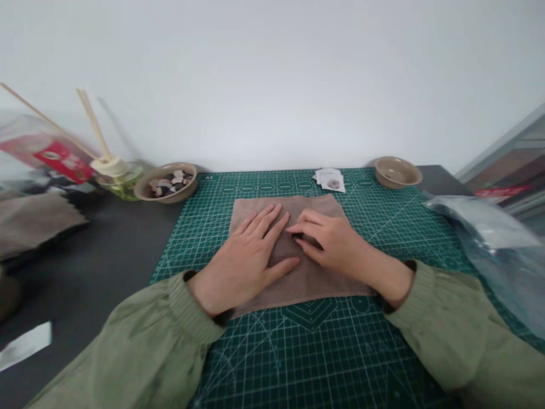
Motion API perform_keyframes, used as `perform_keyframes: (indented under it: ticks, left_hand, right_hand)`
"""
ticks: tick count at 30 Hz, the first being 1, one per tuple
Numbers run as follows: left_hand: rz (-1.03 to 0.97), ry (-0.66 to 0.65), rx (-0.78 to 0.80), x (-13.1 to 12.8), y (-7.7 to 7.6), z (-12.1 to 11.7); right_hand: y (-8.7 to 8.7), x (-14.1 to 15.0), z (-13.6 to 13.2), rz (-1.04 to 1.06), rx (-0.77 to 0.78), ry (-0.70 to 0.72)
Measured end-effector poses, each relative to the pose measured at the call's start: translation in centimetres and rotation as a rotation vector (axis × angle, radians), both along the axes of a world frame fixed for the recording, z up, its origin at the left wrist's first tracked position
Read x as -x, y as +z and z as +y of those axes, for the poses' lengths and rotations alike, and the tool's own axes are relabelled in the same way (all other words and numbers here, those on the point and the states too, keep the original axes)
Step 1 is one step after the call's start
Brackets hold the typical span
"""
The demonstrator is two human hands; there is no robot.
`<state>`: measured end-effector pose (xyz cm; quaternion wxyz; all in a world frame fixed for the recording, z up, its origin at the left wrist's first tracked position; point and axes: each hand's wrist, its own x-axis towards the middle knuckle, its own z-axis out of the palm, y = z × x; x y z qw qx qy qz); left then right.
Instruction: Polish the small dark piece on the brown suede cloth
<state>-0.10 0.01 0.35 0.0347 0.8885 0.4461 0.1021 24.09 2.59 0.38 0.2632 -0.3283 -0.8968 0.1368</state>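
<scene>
A brown cloth [298,287] lies spread on a green cutting mat [272,346]. My left hand [251,250] rests flat on the cloth's left part, fingers stretched out and thumb spread toward the right. Beside it, my right hand [330,238] is low over the cloth's middle, with its thumb and fingers drawn together in a pinch. A small dark patch shows between those fingers; whether it is a thing or shadow I cannot make out.
A bowl [168,196] of dark and pale pieces stands back left, near a reed diffuser [114,167]. Small printed cards [332,180] and another bowl [398,173] lie along the back. Clear plastic [489,227] covers the mat's right side. A wall [272,85] rises behind.
</scene>
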Motion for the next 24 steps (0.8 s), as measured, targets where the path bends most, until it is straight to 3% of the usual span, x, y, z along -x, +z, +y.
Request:
perform_keyframes:
  ticks: [6, 19, 24]
  left_hand:
    - [-0.003, -0.008, 0.002, 0.1, -0.1, 0.1]
    - [-0.019, -0.003, 0.012, 0.2, 0.0, 0.0]
    - [-0.020, -0.009, 0.006, 0.2, 0.0, 0.0]
  right_hand:
    - [-0.1, -0.1, 0.1, 0.128, 0.098, -0.003]
    - [0.3, -1.8, 0.3, -0.030, -0.073, -0.089]
    - [0.6, -2.1, 0.4, 0.006, -0.014, -0.144]
